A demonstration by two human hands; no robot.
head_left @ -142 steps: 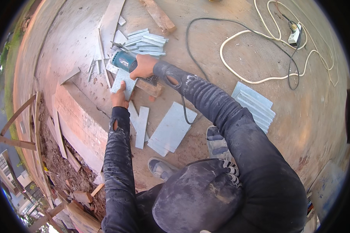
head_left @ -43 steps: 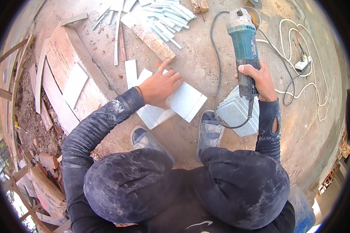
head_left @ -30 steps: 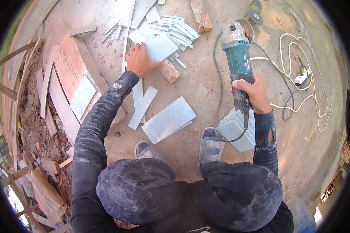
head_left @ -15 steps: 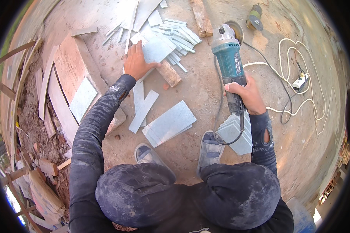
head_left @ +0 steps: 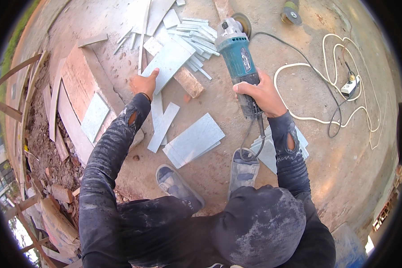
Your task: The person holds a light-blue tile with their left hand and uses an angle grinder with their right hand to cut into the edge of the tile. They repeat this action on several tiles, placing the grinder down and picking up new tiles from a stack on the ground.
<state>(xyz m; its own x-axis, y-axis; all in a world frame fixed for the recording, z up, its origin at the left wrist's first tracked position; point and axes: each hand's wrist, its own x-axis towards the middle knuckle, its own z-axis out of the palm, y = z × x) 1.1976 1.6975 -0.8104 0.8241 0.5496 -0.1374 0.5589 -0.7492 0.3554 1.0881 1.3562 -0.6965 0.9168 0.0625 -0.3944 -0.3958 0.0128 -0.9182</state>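
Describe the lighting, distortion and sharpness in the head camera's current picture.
Head view: glare whitens the ground near the top, left of the pale strips; head view: wooden poles by the left rim look bowed, and the corners are black; head view: the grinder looks fairly sharp.

Outdoor work yard, daylit: floor (head_left: 350, 178) of bare, dusty grey-brown surface, pale with glare toward the upper left and bearing a warm light patch (head_left: 332, 196) at lower right. Left margin: bank of reddish-brown soil and rubble (head_left: 42, 163) with a loose brick (head_left: 61, 193), bordered by rough timber rails (head_left: 6, 108); beyond, a strip of green grass (head_left: 18, 47) and a pale building (head_left: 0, 154), small and indistinct. Lower right edge: stacked reddish bricks (head_left: 382, 219), partly in view.
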